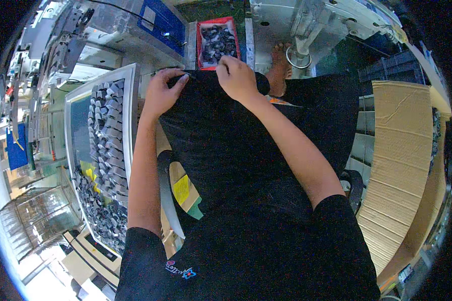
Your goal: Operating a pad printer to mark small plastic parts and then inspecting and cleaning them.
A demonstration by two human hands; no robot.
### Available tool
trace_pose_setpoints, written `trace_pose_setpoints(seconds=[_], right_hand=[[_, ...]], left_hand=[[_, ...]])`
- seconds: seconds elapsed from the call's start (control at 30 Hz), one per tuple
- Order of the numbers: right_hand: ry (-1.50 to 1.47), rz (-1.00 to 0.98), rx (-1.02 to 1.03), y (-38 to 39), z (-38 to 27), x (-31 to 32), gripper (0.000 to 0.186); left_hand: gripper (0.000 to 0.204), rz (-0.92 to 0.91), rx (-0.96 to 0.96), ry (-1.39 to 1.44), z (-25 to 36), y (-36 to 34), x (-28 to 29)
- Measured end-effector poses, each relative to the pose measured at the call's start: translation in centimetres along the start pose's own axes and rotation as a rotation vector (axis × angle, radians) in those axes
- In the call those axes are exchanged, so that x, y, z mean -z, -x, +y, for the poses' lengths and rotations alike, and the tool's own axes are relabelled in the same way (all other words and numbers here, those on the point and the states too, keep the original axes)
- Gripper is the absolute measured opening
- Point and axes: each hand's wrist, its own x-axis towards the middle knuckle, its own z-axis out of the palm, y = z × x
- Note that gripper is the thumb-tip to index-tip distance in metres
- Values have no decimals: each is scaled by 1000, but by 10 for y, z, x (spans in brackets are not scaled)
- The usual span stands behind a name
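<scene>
At 9 o'clock, a white-framed tray (pixel 131 95) stands tilted along the person's left side. Small grey-and-black curved pieces (pixel 108 130) line up in rows in its upper part and lie in a loose heap lower down, near a bright yellow patch (pixel 89 173).

At 11 o'clock, the left hand (pixel 161 95) is over the far end of the black-clothed lap (pixel 226 135). Its thumb and fingers curve toward each other, the tips close together; whether they pinch anything is too small to tell. Below it, nearer 8 o'clock from the centre, a yellow label (pixel 182 189) shows beside the lap.

At 12 o'clock, just beyond the hands, is a red box (pixel 199 45) with a pale lining, holding small dark parts (pixel 218 42). The right hand (pixel 236 80) overlaps its near edge in this view, fingers curled inward; what they hold, if anything, is hidden.

At 1 o'clock are a bare foot (pixel 278 62) and, just beside it, a metal ring (pixel 300 67). At 3 o'clock, an open brown cardboard box (pixel 402 130) stands well apart from both hands.
</scene>
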Motion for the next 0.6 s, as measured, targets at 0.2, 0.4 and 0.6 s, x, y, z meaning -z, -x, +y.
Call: trace_pose_setpoints(seconds=[0.2, 0.4, 0.6], right_hand=[[-100, -24, 32, -3, -8, -6, 20], [-286, 0, 217, 1, -19, -13, 19], [-165, -80, 352, 2, -26, -20, 15]], left_hand=[[28, 43, 6, 22, -5, 0, -2], [32, -31, 26, -18, -8, -2, -1], [34, -55, 53, -19, 0, -2, 3]])
